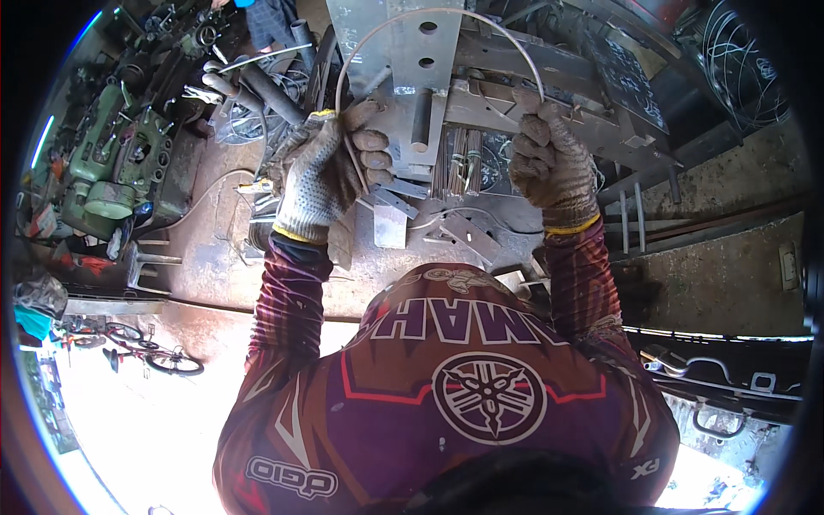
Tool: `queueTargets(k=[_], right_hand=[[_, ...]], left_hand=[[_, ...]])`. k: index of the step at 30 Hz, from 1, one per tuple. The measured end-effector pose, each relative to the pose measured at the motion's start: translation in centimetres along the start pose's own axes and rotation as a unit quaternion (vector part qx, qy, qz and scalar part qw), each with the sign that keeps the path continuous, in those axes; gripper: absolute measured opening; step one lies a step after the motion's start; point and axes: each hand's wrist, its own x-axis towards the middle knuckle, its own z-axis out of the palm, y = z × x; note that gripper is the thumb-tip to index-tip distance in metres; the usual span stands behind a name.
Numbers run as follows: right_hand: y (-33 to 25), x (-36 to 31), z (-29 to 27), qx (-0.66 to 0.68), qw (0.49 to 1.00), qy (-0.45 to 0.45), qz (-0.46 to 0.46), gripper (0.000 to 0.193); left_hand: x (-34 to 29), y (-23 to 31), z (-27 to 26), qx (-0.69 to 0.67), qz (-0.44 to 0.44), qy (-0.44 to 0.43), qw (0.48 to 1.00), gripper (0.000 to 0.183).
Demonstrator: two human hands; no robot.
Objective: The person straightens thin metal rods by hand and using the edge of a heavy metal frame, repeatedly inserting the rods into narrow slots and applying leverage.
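Observation:
My left hand (330,167) and my right hand (554,159) both wear dirty knit work gloves with yellow cuffs. Between them arches a thin brownish rod or cable (438,11), bent into a wide upside-down U. One end comes down through the closed fingers of my left hand and sticks out below them. The other end disappears into my right fist, which hides its tip. Behind the arch stands a grey steel piece with round holes (412,69). A short dark round bar (421,120) rests against it, between my hands.
Green machinery (120,163) stands on the left. Bundled thin rods (459,163) and cut steel pieces (470,236) lie beyond my body. Steel beams (515,64) extend to the right, near coiled wire (745,64). A person's legs (270,24) show at the top. Bicycles (150,348) are at lower left.

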Motion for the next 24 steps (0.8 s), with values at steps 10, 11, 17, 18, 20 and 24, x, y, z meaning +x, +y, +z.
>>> queueTargets(k=[10, 11, 17, 18, 20, 24], right_hand=[[3.7, 1.8, 3.1, -0.08, 0.996, 0.046, 0.002, 0.033], [4.0, 1.9, 2.9, -0.085, 0.994, 0.063, 0.0, 0.033], [4.1, 1.5, 3.4, -0.136, 0.99, 0.015, 0.022, 0.035], [4.2, 1.5, 3.6, -0.131, 0.991, 0.012, 0.022, 0.035], [4.5, 1.8, 4.1, -0.119, 0.993, 0.003, 0.018, 0.035], [4.7, 2.1, 3.0, -0.131, 0.991, 0.017, 0.004, 0.039]], left_hand=[[-2.7, 2.6, -2.2, 0.028, 0.041, 0.06, 0.997, 0.043], [-3.0, 2.9, -2.3, 0.038, 0.04, 0.071, 0.996, 0.043], [-4.3, 3.1, -4.4, -0.017, 0.023, 0.041, 0.999, 0.04], [-4.4, 3.0, -4.5, -0.013, 0.028, 0.052, 0.998, 0.04], [-4.6, 3.0, -4.6, -0.001, 0.038, 0.071, 0.997, 0.04], [-3.9, 2.5, -4.5, 0.016, 0.024, 0.05, 0.998, 0.041]])
